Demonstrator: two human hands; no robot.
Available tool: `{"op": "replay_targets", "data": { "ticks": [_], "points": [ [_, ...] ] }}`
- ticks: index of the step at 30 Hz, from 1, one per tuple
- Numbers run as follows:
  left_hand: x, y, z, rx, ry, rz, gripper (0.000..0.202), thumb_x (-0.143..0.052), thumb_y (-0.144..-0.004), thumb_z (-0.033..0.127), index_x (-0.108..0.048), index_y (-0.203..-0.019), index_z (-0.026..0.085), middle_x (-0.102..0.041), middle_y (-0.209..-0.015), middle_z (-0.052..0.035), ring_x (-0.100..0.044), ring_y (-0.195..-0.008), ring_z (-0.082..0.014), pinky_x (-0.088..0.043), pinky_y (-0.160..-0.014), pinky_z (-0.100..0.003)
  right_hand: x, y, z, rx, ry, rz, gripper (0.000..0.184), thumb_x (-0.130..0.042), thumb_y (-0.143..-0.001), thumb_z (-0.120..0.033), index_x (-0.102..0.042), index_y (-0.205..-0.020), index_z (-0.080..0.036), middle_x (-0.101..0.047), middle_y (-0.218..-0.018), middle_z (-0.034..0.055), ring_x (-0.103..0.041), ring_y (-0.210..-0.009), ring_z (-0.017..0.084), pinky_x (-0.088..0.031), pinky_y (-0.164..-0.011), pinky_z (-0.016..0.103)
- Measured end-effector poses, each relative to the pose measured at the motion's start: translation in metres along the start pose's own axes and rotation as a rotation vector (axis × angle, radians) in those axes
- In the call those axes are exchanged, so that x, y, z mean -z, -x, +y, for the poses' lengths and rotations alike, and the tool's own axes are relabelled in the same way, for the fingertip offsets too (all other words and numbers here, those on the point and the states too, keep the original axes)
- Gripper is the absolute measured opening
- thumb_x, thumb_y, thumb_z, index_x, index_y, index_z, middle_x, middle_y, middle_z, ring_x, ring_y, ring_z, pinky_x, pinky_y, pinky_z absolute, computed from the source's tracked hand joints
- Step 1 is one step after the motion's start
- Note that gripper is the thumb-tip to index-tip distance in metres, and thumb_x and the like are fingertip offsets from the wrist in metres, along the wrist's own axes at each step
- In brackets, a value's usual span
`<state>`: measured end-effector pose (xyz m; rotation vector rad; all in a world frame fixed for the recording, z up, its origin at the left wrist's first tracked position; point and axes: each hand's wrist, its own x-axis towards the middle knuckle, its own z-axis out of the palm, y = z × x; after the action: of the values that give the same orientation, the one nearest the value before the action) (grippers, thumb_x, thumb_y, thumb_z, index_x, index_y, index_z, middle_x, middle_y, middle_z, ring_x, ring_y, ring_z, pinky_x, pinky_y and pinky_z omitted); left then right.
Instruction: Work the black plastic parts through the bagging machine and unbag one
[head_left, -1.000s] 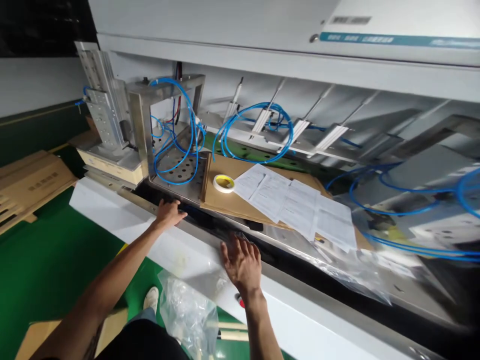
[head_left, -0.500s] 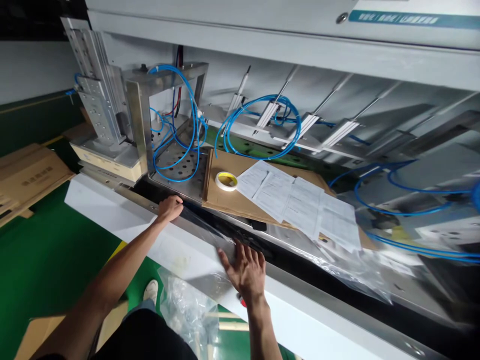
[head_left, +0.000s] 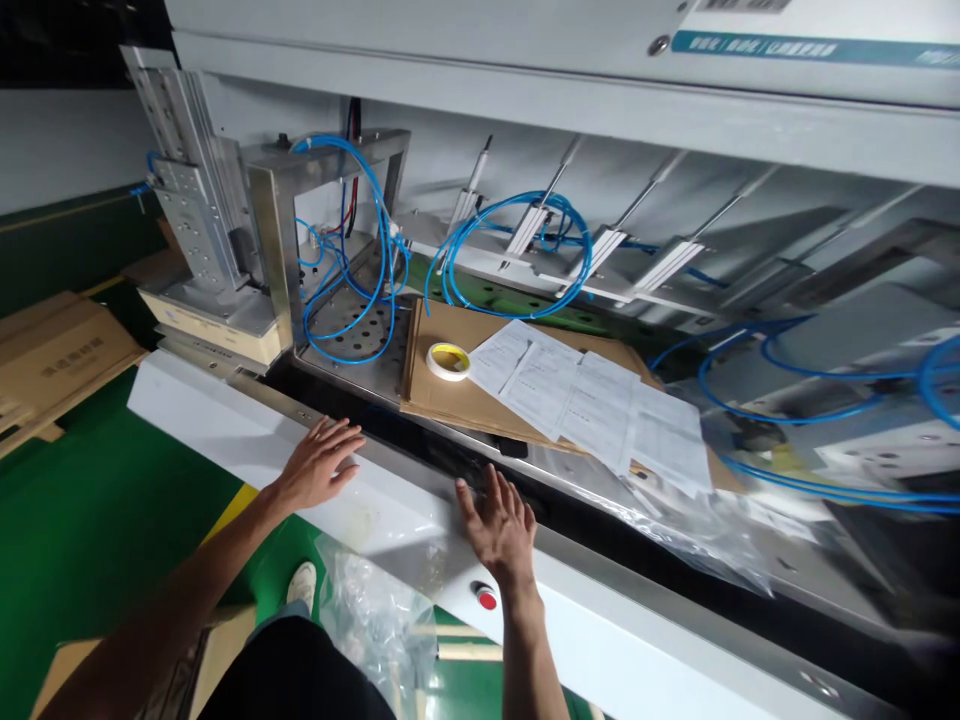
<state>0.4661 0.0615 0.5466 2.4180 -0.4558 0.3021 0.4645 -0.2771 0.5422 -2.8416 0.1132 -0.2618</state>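
While both open hands lie well apart, the left hand [head_left: 319, 462] rests flat on the white metal panel [head_left: 210, 400], and the right hand [head_left: 499, 525], fingers spread, touches its upper edge beside the black slot [head_left: 390, 435], near clear plastic film [head_left: 675, 530].

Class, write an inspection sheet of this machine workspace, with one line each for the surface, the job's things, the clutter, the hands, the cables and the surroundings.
Surface: white machine panel in front; perforated steel plate behind it.
Job's things: left hand lies flat on the panel; right hand is at its upper edge, above a red button.
Clutter: tape roll and printed sheets on a cardboard sheet; clear plastic bag below the panel.
Hands: bare, open, holding nothing.
Cables: blue pneumatic tubing looped above the plate and at right.
Surroundings: green floor; flattened cardboard at left.
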Motion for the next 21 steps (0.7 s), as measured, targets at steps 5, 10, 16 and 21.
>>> {"op": "replay_targets", "data": {
  "ticks": [5,10,16,21],
  "points": [
    [-0.011,0.004,-0.015,-0.151,-0.254,-0.021,0.041,-0.047,-0.107,0.029,-0.062,-0.145,0.024,-0.06,-0.155,-0.0083,-0.05,-0.149,-0.0274,-0.035,-0.129,-0.054,0.007,0.023,0.007,0.293,0.012,0.221,0.08,-0.033,-0.102,-0.073,-0.049,-0.155,-0.015,-0.059,-0.153,0.0201,-0.045,-0.149,0.037,-0.034,-0.12,0.059],
    [-0.013,-0.004,-0.025,-0.188,-0.334,-0.022,0.043,-0.048,-0.109,0.039,-0.059,-0.149,0.029,-0.057,-0.158,-0.0046,-0.05,-0.149,-0.026,-0.033,-0.129,-0.051,0.002,0.047,0.004,0.592,0.201,0.303,0.083,-0.036,-0.102,-0.074,-0.045,-0.156,-0.011,-0.062,-0.149,0.0221,-0.049,-0.144,0.038,-0.034,-0.119,0.055],
    [-0.015,-0.005,-0.031,-0.169,-0.319,-0.055,0.049,-0.047,-0.108,0.05,-0.052,-0.154,0.033,-0.053,-0.162,0.0004,-0.043,-0.154,-0.0262,-0.03,-0.131,-0.052,0.001,0.045,0.003,0.591,0.25,0.325,0.089,-0.032,-0.1,-0.078,-0.051,-0.153,-0.009,-0.064,-0.146,0.0241,-0.054,-0.14,0.04,-0.036,-0.117,0.056],
    [-0.017,-0.009,-0.029,-0.153,-0.303,-0.05,0.063,-0.047,-0.107,0.056,-0.039,-0.162,0.028,-0.047,-0.165,-0.0043,-0.036,-0.158,-0.0268,-0.028,-0.132,-0.052,-0.009,0.041,0.012,0.583,0.23,0.329,0.093,-0.033,-0.098,-0.082,-0.049,-0.156,-0.011,-0.061,-0.149,0.0238,-0.053,-0.141,0.042,-0.038,-0.116,0.059]
  ]
}}
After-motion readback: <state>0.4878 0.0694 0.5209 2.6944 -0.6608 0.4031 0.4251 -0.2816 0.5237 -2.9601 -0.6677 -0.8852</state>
